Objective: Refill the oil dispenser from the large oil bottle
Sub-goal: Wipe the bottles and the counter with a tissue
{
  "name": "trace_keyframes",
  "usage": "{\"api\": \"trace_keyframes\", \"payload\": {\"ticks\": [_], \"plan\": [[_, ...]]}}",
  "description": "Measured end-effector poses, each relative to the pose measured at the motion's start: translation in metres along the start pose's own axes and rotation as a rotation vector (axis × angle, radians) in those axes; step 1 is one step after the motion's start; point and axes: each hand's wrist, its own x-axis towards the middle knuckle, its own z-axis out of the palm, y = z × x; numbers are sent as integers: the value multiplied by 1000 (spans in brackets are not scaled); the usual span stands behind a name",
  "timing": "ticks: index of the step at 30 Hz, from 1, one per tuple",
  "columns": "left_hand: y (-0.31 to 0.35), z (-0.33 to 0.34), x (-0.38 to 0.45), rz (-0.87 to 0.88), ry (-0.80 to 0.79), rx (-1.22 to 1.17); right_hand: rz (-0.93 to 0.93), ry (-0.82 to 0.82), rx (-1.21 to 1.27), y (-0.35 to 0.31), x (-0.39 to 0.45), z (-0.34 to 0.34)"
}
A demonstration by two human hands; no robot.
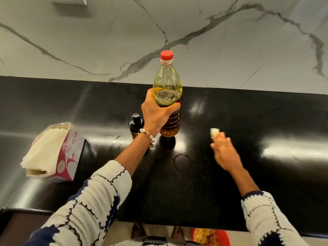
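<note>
Our left hand [157, 112] wraps tight around the big oil bottle [168, 96], which stands on the black counter [248, 121]. Our right hand [224, 151] pinches a small pale piece [214, 132]. The dark oil dispenser [135, 125] stands just beside the bottle.

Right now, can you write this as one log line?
left hand grips large oil bottle | cap on | oil dispenser beside, closed | right hand holds small pale thing

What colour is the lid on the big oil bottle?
Red. The cap sits on the large oil bottle, shown clearly in the head view.
</note>
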Motion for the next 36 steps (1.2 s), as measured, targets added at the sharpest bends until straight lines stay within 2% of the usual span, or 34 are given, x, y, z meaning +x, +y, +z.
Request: {"api": "trace_keyframes", "payload": {"ticks": [2,4,6,9,12,15,18,20,24,27,29,32,36], "plan": [[1,-2,0,-21,13,-25,239,31,-36,12,10,-5],[4,-4,1,-33,24,-44,448,49,-26,-8,21,-5],[8,-7,5,-30,39,-64,484,64,-7,-48,33,2],[15,-7,12,-10,45,-65,281,39,2,-119,41,24],[19,-5,20,-4,42,-53,-88,-85,-47,-168,41,38],[18,-2,24,2,24,-33,-391,-203,-126,-151,39,34],[12,3,23,-22,16,-34,-440,-200,-81,-97,37,19],[8,9,19,-28,-2,-39,-274,-129,-44,-51,34,7],[-3,17,13,-49,-42,-15,181,12,-28,17,21,-7],[-8,25,8,-59,-81,1,432,67,-53,13,11,-8],[-10,29,5,-64,-92,7,470,72,-6,-16,5,-2],[-11,38,-1,-66,-118,10,218,35,-18,-58,-4,21],[-11,47,-9,-60,-127,11,-209,-154,-83,-80,-19,25]]}}
